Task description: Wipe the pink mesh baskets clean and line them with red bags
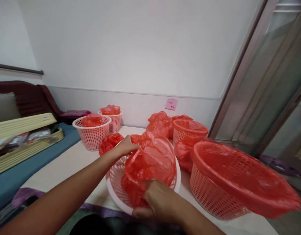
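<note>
A white perforated plastic basket (113, 191) stands in front of me, tilted slightly toward me. A thin red plastic bag (152, 160) lies inside it and spills over its far right rim. My left hand (127, 146) is closed on the bag's edge at the far left side. My right hand (158, 198) is closed on the bag's near side, its thumb at the basket's near rim; its fingertips are partly hidden. To the right, a larger basket (214, 192) stands with a red bag lining it and folded over its rim.
Two pale baskets (91, 137) with red bags stand at the back left. Another lined basket (189, 129) and loose red bags (158, 122) are at the back right. A pink note (171, 104) is on the wall. An open cream case (30, 143) lies at left.
</note>
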Tool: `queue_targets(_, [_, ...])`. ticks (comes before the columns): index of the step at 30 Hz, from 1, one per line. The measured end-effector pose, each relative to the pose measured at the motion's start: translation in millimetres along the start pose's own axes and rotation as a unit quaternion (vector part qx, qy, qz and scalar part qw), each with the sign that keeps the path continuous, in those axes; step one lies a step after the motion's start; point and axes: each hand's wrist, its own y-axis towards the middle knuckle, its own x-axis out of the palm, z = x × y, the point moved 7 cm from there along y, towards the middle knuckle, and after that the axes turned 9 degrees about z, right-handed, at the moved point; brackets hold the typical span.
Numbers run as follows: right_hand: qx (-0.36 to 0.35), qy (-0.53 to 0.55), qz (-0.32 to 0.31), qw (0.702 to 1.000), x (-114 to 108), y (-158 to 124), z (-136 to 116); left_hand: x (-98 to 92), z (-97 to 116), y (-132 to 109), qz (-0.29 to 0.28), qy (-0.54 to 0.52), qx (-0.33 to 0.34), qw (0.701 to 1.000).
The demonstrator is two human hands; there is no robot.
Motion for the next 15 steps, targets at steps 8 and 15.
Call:
queue_targets(8, [-0.011, -0.079, 0.054, 0.995, 22, -31, -1, -51.3, -5, -49, 0.126, 0.174, 0.177, 0.96])
queue_targets(15, [-0.079, -0.137, 0.018, 0.987, 60, -31, -29, -72.5, -28, -87, 0.166, 0.198, 0.231, 0.938])
